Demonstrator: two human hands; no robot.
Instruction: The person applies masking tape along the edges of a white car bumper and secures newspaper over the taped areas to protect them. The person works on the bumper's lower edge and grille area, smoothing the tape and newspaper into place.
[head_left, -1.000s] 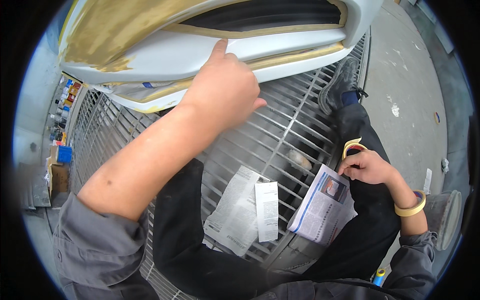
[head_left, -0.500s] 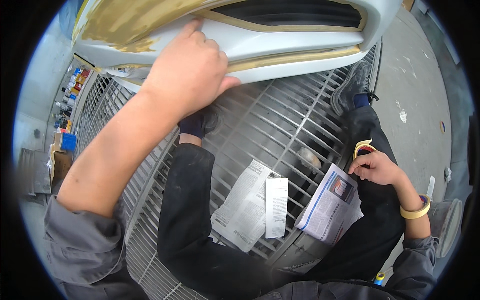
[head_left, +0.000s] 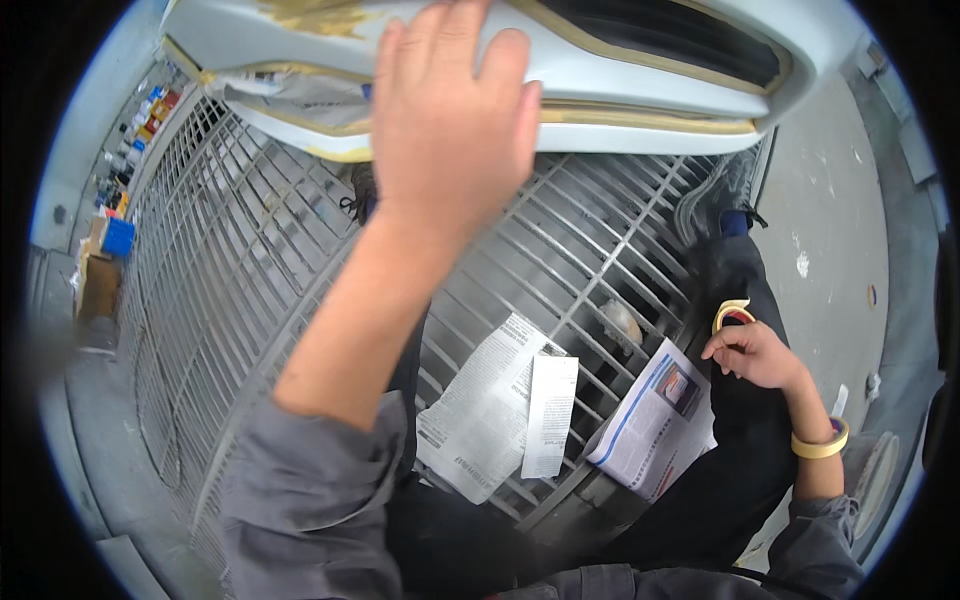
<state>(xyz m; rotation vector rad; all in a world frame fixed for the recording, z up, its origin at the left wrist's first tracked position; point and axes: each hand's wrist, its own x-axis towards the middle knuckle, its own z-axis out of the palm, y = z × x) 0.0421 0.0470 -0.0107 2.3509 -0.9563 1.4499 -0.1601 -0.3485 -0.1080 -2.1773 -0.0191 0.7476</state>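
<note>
My left hand [head_left: 450, 120] is over the white car bumper [head_left: 640, 85], fingers stretched and thumb apart. It overlaps the panel, and its contact is hard to judge. Yellow masking tape [head_left: 690, 122] lines the bumper's openings, and black covering [head_left: 670, 35] shows in the upper one. Above my right thigh, my right hand [head_left: 758, 355] has its fingers curled at a roll of masking tape [head_left: 735, 308] with a red inner core. Another tape roll [head_left: 820, 440] circles my right wrist. Folded newspaper [head_left: 655, 420] rests beside that thigh.
Between my legs, a newspaper sheet [head_left: 480, 410] and a narrow folded strip [head_left: 550, 415] lie on the metal floor grating [head_left: 260, 240]. A pale lump [head_left: 620, 325] sits by the grating. Several small containers [head_left: 150, 120] and a cardboard box [head_left: 98, 285] stand along the left wall.
My left hand has moved right along the bumper, and its pointing finger has joined the other stretched fingers. The view has shifted left. My right hand stays by the tape roll.
</note>
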